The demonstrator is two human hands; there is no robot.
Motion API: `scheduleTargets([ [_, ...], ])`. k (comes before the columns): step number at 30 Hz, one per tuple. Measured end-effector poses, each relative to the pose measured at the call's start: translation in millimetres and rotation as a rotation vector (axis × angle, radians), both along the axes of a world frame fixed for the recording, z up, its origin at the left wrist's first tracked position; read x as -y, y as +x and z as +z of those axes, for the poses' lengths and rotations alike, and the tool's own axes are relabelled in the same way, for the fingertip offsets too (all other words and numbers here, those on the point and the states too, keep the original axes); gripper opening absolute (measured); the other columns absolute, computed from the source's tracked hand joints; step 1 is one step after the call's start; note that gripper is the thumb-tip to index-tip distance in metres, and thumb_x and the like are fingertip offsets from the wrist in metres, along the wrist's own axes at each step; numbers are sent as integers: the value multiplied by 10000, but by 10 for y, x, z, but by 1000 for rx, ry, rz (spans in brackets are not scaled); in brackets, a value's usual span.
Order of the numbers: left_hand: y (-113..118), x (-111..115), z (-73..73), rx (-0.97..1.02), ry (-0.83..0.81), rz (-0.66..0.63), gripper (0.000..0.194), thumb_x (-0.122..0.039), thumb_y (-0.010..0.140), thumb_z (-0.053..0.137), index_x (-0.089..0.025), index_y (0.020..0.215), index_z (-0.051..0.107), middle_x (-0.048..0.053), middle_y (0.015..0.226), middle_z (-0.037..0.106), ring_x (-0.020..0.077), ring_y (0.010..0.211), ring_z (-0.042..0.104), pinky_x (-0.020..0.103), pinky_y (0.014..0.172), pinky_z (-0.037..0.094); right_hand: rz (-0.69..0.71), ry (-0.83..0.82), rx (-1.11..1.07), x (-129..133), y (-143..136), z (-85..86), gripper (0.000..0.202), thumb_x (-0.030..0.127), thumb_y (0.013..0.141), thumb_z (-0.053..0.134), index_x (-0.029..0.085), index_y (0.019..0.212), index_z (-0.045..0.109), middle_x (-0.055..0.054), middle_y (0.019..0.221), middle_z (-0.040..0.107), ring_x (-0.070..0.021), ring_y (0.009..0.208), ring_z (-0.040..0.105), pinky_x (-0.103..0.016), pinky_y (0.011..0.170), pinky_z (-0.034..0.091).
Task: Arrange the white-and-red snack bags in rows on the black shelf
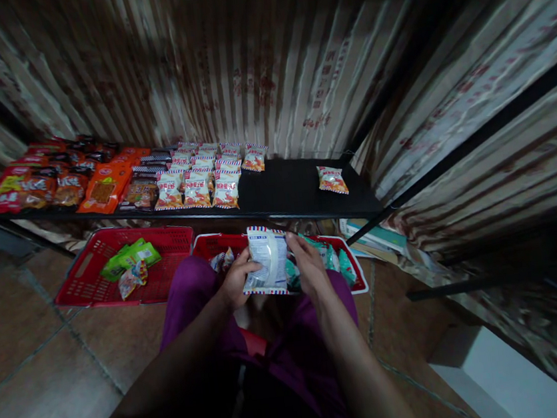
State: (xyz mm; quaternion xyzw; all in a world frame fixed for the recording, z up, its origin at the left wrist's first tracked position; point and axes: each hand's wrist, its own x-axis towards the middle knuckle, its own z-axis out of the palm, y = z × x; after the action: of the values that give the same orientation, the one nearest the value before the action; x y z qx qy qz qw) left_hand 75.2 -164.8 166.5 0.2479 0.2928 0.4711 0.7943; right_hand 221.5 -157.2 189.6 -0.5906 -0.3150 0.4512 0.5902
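Holding a striped snack bag (270, 257) just in front of the shelf (281, 188), I ran things from far away with two bare hands. As far as I could see, a good part was done. Rows of white-and-orange bags (196, 188) sat in the middle of the shelf, and red bags (9, 189) and a big orange bag (103, 186) sat toward its left end. One lone bag (332, 179) lay near its right end, well apart from the rows. Some was left, I judged, because the bag I held was off the shelf. Green packs (130, 258) and teal packs (334, 256) lay in two baskets below the shelf's front edge, but I could not tell if they counted.

Both arms reached toward the shelf, over the purple legs (192, 289), and came close together at the bag. The left hand (239, 277) gripped its left side, with the thumb on the front. The right hand (307, 256) gripped its top right side. The bag's printed back faced up at me.
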Motion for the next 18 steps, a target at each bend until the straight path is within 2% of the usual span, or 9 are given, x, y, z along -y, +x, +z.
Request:
scheduleTargets([
  [2, -10, 11, -2, 9, -2, -24, 564, -131, 556, 636, -167, 1114, 570, 67, 1021, 679, 235, 921, 631, 340, 824, 465, 67, -55, -152, 14, -32, 20, 367, 537, 575, 718, 205, 720, 661, 4, 727, 692, -156, 689, 617, -266, 642, 462],
  [5, -8, 32, -26, 11, -12, -46, 515, -191, 598, 671, -162, 1103, 579, 73, 1002, 684, 238, 921, 633, 349, 832, 463, 79, -51, -252, 32, -67, 35, 348, 487, 524, 771, 197, 671, 646, 20, 633, 669, -134, 593, 589, -251, 585, 451],
  [11, 43, -7, -38, -92, 105, 14, 453, -408, 684, 710, -146, 1041, 616, 73, 955, 692, 207, 860, 638, 324, 804, 468, 67, 14, -222, 29, -106, -3, 302, 433, 535, 778, 200, 691, 668, 39, 622, 665, -105, 539, 556, -224, 540, 434],
  [15, 67, -56, -23, -216, 161, 114, 425, -470, 687, 692, -127, 934, 654, 54, 866, 698, 177, 790, 633, 287, 758, 477, 33, 8, -206, 38, -124, -2, 283, 400, 520, 789, 198, 690, 688, 35, 612, 671, -107, 540, 562, -229, 548, 450],
  [18, 79, -65, -10, -214, 110, 178, 390, -474, 692, 679, -136, 886, 653, 34, 780, 691, 157, 714, 631, 260, 687, 480, 13, -1, -219, 54, -123, 13, 262, 394, 511, 793, 195, 647, 692, 26, 588, 667, -111, 532, 561, -236, 543, 455],
])
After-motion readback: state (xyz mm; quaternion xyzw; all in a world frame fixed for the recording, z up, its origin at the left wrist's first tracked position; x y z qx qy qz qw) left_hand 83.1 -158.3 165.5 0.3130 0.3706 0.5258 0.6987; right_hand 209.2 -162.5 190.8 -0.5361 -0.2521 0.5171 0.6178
